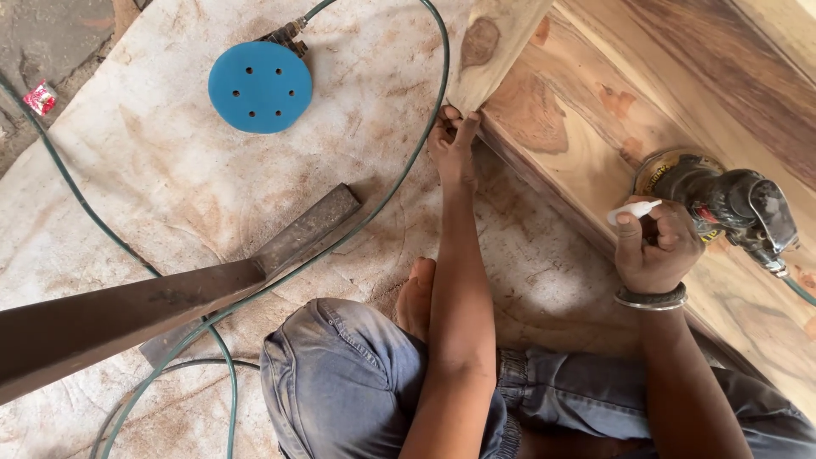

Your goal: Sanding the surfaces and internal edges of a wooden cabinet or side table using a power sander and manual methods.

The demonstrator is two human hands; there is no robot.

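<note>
The wooden panel (680, 93), a broad slab of streaked brown timber, lies low on the floor along the right side of the view, its near edge running diagonally from top centre down to the right. On its surface sits a pneumatic sander (722, 200), dark and dusty, with a hose trailing off its far end. The right hand (653, 246) rests just beside the sander, its grip closed around a small white marker (633, 211) whose tip points left; a metal bangle (651, 299) circles the wrist. The left hand (452, 144) reaches forward to the corner of the panel, its grip pinched together on the edge of a pale sheet (497, 42) draped over that corner. To do this well, the pinch should stay firm and close to the corner so the sheet keeps taut, while the marker is held low and steady, clear of the sanding pad. Further out, a green air hose (399, 183) loops across the dusty floor (170, 195), passing a blue sanding disc (260, 87) with holes, and a dark metal bar (170, 306) lies at the left.
</note>
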